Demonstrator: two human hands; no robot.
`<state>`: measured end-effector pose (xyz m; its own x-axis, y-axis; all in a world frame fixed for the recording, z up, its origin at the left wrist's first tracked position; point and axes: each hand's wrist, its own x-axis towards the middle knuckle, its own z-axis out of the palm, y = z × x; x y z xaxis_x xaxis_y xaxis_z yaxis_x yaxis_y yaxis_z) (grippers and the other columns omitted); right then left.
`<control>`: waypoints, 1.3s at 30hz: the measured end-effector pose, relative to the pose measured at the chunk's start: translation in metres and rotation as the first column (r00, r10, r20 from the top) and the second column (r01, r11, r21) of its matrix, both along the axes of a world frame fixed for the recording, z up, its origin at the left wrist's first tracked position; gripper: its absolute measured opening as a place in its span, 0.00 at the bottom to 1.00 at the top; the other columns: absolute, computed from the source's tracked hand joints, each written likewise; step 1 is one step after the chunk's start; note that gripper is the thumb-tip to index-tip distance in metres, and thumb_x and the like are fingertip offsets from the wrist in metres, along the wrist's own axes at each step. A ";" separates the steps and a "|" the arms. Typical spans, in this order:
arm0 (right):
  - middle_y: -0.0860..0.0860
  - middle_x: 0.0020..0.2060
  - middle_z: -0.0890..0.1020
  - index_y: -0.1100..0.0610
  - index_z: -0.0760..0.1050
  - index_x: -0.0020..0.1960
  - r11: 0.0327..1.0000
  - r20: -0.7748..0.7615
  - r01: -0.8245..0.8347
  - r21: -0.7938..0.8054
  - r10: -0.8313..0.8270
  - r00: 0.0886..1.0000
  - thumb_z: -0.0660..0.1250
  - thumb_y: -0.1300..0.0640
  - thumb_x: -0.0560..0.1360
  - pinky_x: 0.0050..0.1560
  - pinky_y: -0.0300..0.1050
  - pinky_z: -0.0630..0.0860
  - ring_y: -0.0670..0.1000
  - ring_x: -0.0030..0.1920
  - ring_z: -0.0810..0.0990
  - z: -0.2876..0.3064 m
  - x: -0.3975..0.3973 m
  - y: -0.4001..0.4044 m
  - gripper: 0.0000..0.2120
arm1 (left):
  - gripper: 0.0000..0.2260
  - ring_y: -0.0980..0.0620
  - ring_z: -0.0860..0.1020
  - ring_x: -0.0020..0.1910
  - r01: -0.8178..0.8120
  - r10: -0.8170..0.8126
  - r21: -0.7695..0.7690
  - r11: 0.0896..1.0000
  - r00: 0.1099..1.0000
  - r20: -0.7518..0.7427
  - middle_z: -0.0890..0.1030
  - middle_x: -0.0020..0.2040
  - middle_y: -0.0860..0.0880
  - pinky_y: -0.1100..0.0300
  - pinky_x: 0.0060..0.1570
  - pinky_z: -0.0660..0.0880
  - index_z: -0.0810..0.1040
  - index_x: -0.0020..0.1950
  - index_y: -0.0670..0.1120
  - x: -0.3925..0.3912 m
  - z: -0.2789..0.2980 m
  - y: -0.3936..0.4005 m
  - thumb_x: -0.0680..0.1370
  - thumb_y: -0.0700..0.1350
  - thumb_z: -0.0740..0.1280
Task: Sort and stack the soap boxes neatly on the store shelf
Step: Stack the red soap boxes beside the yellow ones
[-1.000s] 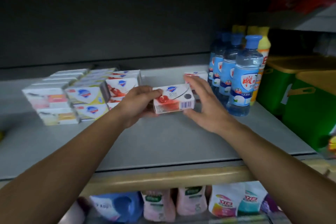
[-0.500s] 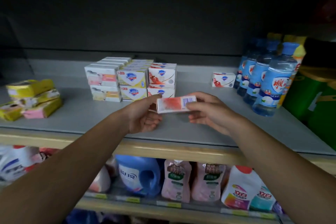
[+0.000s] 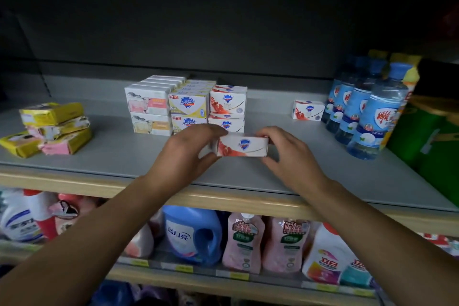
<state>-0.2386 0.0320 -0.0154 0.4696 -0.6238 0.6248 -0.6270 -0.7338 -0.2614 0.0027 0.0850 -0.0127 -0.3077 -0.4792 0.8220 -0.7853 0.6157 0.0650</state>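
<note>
I see a red-and-white soap box [image 3: 242, 144] held at the centre of the frame, just above the grey shelf [image 3: 119, 154] and in front of the stacked soap boxes [image 3: 186, 104]. My left hand [image 3: 185, 154] grasps its left end, thumb on top, fingers [image 3: 207, 155] curled underneath. My right hand [image 3: 288, 154] pinches its right end, fingers on the top edge, thumb below. Another soap box [image 3: 308, 110] sits alone right of centre, just beside the blue-capped bottles [image 3: 367, 112]. Yellow and pink soap packs [image 3: 49, 129] lie at the left.
</note>
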 end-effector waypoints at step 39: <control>0.53 0.63 0.71 0.56 0.71 0.68 0.942 0.011 0.334 0.018 -0.334 0.942 0.69 0.54 0.77 0.56 0.49 0.74 0.56 0.58 0.76 0.027 0.103 -0.136 0.21 | 0.31 0.46 0.71 0.64 -0.458 0.398 0.626 0.632 0.884 0.245 0.75 0.64 0.53 0.50 0.64 0.67 0.74 0.66 0.55 0.050 -0.041 -0.052 0.69 0.70 0.54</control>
<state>-0.1356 -0.1038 0.0120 0.2237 -0.7531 0.6187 -0.8316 -0.4785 -0.2818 0.0524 0.0333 -0.0533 0.0244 -0.9722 0.2331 -0.9700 0.0335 0.2409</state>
